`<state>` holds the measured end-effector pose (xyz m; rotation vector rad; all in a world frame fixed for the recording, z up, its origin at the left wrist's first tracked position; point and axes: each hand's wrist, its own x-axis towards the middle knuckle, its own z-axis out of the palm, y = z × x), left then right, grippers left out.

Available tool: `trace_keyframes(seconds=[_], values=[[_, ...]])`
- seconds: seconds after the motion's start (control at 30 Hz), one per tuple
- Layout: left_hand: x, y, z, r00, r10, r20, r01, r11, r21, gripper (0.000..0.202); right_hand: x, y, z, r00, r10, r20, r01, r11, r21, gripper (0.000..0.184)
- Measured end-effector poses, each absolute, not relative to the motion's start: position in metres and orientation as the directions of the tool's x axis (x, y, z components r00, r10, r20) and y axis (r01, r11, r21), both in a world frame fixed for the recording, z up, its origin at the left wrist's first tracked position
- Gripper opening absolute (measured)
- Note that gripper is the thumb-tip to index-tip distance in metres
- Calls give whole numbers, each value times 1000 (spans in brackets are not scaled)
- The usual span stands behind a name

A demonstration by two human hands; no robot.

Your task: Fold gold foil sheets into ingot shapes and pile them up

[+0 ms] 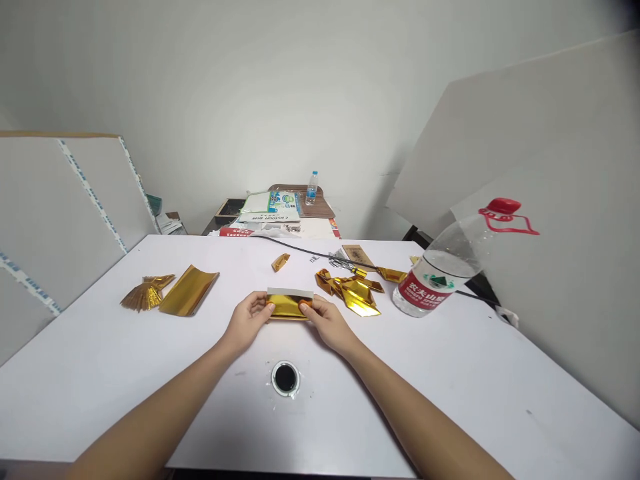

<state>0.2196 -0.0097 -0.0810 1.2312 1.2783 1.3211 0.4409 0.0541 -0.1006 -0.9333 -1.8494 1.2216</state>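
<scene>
A sheet of gold foil paper [287, 305], partly folded with a pale grey strip along its far edge, is held just over the middle of the white table. My left hand [249, 319] grips its left end, thumb on top and fingers curled behind. On the right end, my right hand [326, 320] pinches it in the same way. Folded gold foil pieces [356, 293] lie just right of my right hand. A small folded gold piece [281, 262] rests beyond the sheet. To the left are a stack of gold foil paper [190, 291] and a pleated gold fan shape [146, 293].
A large water bottle [425, 283] with a red cap stands at the right. Beyond the foil lie a black cable [300, 249] and a yellow-handled tool [359, 272]. Nearer me is a round black hole [285, 379] in the table [225, 427]. White panels [75, 200] flank both sides.
</scene>
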Motion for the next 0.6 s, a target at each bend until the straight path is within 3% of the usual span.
trace_keyframes(seconds=[0.23, 0.43, 0.6], values=[[206, -3, -80, -71, 995, 75, 124, -66, 990, 54, 430, 63, -97, -469, 879, 85, 158, 178, -971, 55], [196, -10, -79, -87, 988, 128, 206, -108, 973, 52, 428, 58, -97, -371, 920, 126, 112, 179, -977, 63], [194, -12, -79, -115, 985, 129, 296, -90, 951, 50, 427, 53, -98, -325, 933, 156, 194, 227, -954, 56]])
